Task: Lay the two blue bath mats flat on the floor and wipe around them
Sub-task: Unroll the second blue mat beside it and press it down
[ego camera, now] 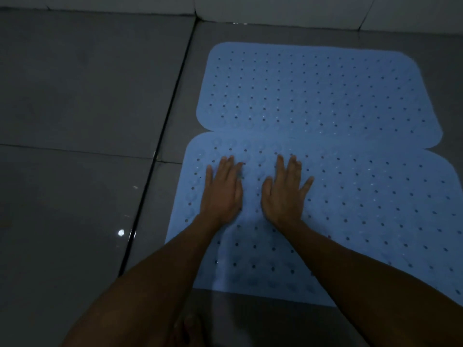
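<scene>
In the head view, the near blue bath mat (350,209) is being pressed flat on the grey tiled floor (75,96) by the left hand (221,191) and right hand (284,194), fingers straight, nothing gripped. The far blue bath mat (313,91) is lying flat beyond, edges touching.

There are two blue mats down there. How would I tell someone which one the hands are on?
Start at the pale wall along the top; the far mat lies just below it. The near mat butts against that one's lower edge, closer to the person. Only it has the left hand and right hand lying flat on it.
</scene>
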